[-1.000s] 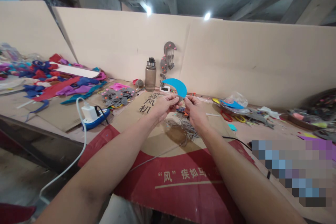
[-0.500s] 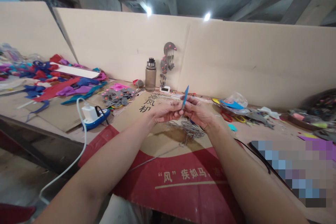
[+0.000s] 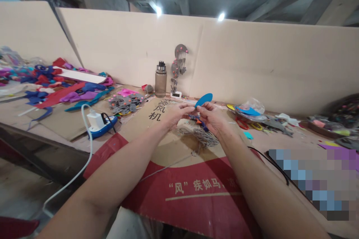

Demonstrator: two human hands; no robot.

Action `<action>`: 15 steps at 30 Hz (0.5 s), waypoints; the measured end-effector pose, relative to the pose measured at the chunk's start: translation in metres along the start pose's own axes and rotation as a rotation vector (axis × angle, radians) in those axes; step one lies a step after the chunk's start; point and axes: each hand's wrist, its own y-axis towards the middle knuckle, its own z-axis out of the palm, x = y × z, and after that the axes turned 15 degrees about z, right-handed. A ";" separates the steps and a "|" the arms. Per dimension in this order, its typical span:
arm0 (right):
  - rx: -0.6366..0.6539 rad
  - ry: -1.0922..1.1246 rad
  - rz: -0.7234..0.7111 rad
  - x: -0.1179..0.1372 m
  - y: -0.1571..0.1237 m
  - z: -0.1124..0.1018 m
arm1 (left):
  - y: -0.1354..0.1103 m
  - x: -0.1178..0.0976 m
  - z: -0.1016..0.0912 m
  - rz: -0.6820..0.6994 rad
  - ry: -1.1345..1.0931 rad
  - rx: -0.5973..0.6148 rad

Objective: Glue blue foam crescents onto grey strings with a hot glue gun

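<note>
Both hands meet above the middle of a cardboard sheet (image 3: 179, 173) and pinch the lower edge of a flat blue piece (image 3: 204, 99), rounded like a petal and probably felt. My left hand (image 3: 179, 115) has its thumb and fingers closed at the left end of that edge. Close beside it, my right hand (image 3: 211, 117) grips the same piece between thumb and fingers. Below the hands lies a loose tangle of grey string (image 3: 206, 137), with one strand running toward the lower left. Something orange and blue (image 3: 198, 122) shows under the fingers, partly hidden.
A bottle (image 3: 160, 80) stands at the back beside a hanging grey moon ornament (image 3: 181, 50). To the left are grey cut pieces (image 3: 126, 102), a blue power strip (image 3: 103, 127) and coloured fabric scraps (image 3: 70, 91). Red-handled scissors (image 3: 241, 123) and a plastic-wrapped dish (image 3: 249, 110) lie right.
The blue piece has turned from nearly edge-on to showing its broad face, leaning right. Both hands have shifted slightly upward, uncovering the orange and blue item beneath.
</note>
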 end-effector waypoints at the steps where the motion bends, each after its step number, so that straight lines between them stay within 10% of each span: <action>1: -0.021 -0.007 0.004 -0.001 0.001 0.000 | 0.000 0.001 0.000 0.012 0.027 0.002; 15: -0.086 -0.265 -0.076 -0.014 0.010 -0.001 | -0.001 -0.008 0.002 -0.074 -0.089 -0.223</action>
